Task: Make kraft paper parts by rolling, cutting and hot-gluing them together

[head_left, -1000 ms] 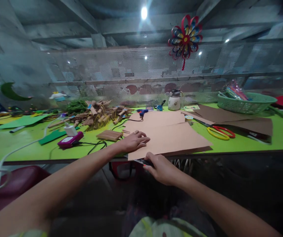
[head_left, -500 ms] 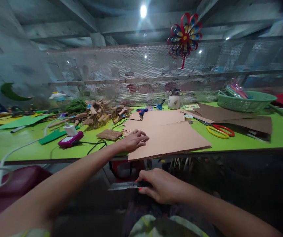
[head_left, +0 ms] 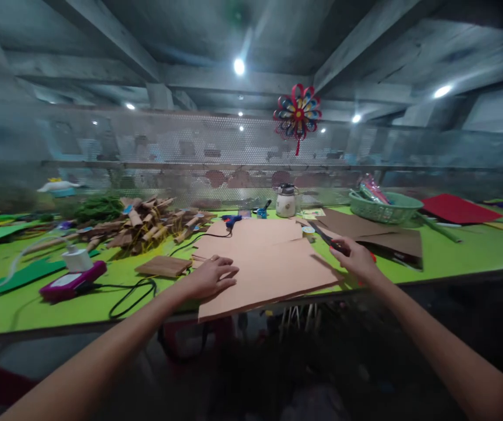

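Observation:
My left hand (head_left: 213, 277) lies with fingers spread on the left part of a tan cardboard sheet (head_left: 269, 272), pressing its near half. Past the sheet's right edge, my right hand (head_left: 357, 259) is closed around the dark handle of a utility knife (head_left: 341, 248), which points away to the left. The knife runs into a dark blade shape lying there, so its own blade is hard to make out. Scissors are mostly covered by this hand; only small red bits show around it. Another tan sheet (head_left: 260, 230) lies just behind.
Brown cardboard (head_left: 374, 234) and a green basket (head_left: 385, 207) are at right. A blue glue gun (head_left: 231, 221), a jug (head_left: 286, 202) and rolled cardboard pieces (head_left: 146, 225) stand behind. Stacked cardboard strips (head_left: 163, 266) and a purple power strip (head_left: 72, 282) with a cord lie left.
My right hand has moved from below the table edge, up and right, to the spot where the scissors lay. My left hand stays on the sheet. The view has tilted up and turned right.

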Action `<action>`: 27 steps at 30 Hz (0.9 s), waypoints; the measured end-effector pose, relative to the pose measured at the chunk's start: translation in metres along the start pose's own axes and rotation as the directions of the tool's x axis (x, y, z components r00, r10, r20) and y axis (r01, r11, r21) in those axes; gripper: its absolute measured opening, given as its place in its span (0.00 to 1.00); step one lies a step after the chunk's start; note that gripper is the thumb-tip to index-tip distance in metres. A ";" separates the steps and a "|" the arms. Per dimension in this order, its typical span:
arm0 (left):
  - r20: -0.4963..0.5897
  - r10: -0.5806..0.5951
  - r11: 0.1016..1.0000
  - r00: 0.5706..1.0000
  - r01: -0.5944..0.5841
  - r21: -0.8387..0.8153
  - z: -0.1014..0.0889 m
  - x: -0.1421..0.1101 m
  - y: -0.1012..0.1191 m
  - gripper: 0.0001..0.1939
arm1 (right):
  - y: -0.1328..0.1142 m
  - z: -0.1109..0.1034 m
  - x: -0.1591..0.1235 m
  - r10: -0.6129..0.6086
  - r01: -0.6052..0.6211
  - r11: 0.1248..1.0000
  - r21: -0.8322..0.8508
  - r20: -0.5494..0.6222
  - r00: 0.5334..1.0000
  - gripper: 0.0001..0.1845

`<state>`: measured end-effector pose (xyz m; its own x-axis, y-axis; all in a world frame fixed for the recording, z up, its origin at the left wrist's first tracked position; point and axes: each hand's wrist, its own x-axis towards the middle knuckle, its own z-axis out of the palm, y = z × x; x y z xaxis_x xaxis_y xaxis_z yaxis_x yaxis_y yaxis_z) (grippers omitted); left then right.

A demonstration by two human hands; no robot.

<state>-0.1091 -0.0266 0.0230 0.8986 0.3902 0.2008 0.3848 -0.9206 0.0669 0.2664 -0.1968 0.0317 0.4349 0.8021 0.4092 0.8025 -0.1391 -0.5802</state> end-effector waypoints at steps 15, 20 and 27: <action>0.210 -0.259 0.957 0.943 0.279 -0.076 -0.015 0.030 0.006 0.44 | 0.022 0.029 0.026 0.003 -0.021 0.869 -0.494 -0.038 0.999 0.19; 0.245 -0.299 0.926 0.922 0.342 -0.157 -0.014 0.038 0.002 0.43 | 0.010 0.034 0.030 -0.149 0.149 0.988 -0.038 0.002 0.989 0.12; 0.134 -0.274 0.914 0.952 0.301 -0.273 -0.014 0.033 0.010 0.16 | 0.012 0.026 0.035 -0.009 -0.011 0.955 0.295 0.066 0.998 0.26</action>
<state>-0.0782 -0.0232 0.0442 0.7785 0.6262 0.0422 0.5646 -0.7281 0.3887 0.2806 -0.1558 0.0206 0.3994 0.8402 0.3668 0.6416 0.0297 -0.7665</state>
